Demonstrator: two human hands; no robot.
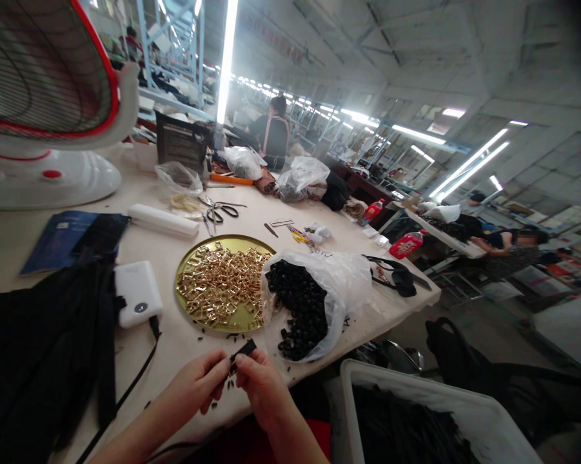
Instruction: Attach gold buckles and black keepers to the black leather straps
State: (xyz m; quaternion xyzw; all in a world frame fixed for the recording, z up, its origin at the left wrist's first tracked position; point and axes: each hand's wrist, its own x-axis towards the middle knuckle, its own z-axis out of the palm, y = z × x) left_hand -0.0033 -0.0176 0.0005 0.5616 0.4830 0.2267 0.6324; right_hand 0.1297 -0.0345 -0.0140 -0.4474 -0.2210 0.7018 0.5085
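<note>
My left hand (200,382) and my right hand (261,383) meet at the table's near edge, both pinched on one small black strap piece (242,352) held between the fingertips. Just beyond them sits a round gold tray (251,243) heaped with several gold metal buckles (220,283). To its right lies an open clear plastic bag (341,277) full of small black parts (302,309). A few black bits lie scattered on the table near my hands.
A white power bank (138,293) with a black cable, black fabric (39,361), a blue booklet (53,240), scissors (220,209) and a white-and-red fan (43,109) are on the table. A white bin (416,386) of black straps stands lower right. Other people work at tables farther back.
</note>
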